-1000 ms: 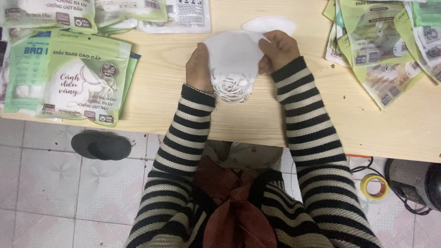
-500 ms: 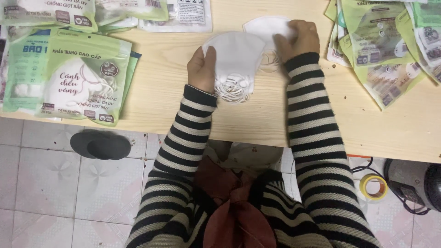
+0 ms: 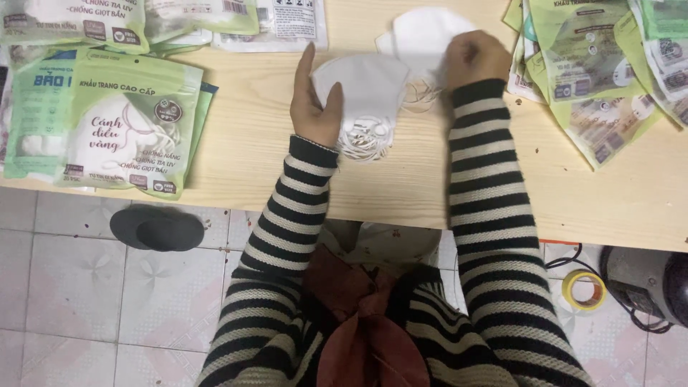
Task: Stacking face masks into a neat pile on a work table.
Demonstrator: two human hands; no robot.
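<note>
Left hand (image 3: 315, 107), grip flat and wide, steadies a folded white fabric mask (image 3: 369, 89) on the pale wooden table (image 3: 401, 186); right hand (image 3: 474, 59) pinches thin elastic loops (image 3: 423, 92). Green printed pouches (image 3: 122, 122) flank both sides.

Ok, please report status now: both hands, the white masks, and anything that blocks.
Left hand open, flat against the near white mask. Right hand closed on the far white mask. Green packets lie aside, nothing blocks.

Masks (image 3: 369, 89) matt white cloth; table (image 3: 401, 179) pale smooth wood; packets (image 3: 129, 122) glossy plastic.
</note>
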